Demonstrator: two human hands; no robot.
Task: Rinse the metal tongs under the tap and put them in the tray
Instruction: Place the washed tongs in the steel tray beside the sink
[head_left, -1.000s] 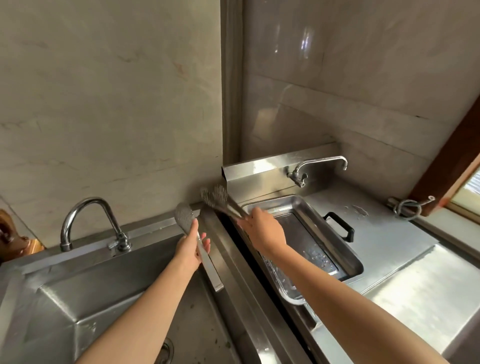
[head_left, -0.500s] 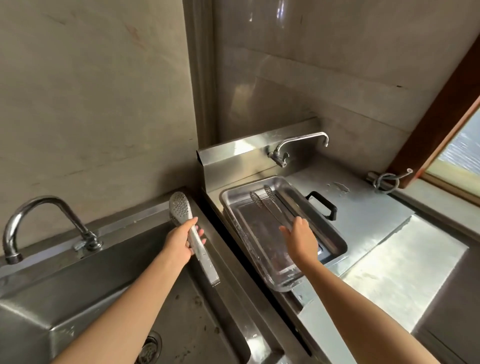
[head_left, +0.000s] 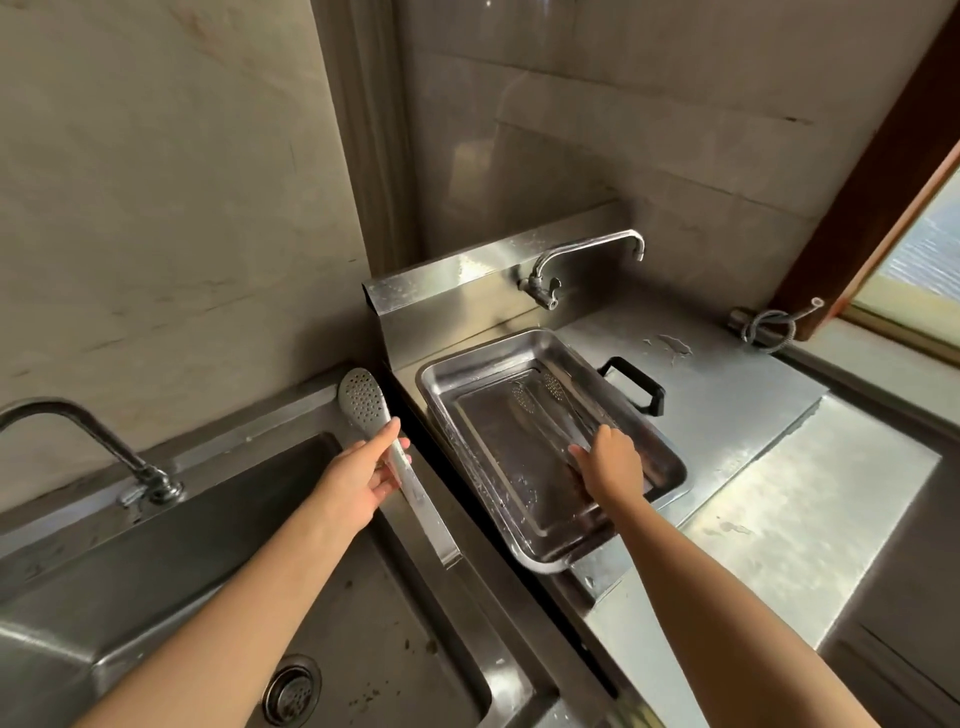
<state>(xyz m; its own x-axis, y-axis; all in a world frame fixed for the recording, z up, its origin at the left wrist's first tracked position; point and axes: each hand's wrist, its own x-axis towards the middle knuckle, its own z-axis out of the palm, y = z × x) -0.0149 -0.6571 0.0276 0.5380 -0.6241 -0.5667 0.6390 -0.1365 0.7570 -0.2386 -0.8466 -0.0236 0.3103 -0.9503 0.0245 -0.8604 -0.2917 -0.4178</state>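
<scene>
Looks like the setting-down bit. Best to ease the handle end flat onto the floor of the tray (head_left: 483, 349), then just uncurl the fingers: no dropping, no clatter. Pinching the handle end of the metal tongs (head_left: 545, 421) with the right hand (head_left: 608, 462), gripping a perforated metal spoon (head_left: 361, 402) in the left hand (head_left: 363, 478) by the sink (head_left: 156, 545) edge. Already lying lengthwise inside the tray, perforated oval heads toward the far end. Plain shiny steel, arms slightly apart, probably wet.

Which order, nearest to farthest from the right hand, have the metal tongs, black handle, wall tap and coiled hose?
1. metal tongs, in the tray, at the right hand.
2. black handle, just right of the tray.
3. wall tap, behind the tray.
4. coiled hose, far right by the window.
</scene>
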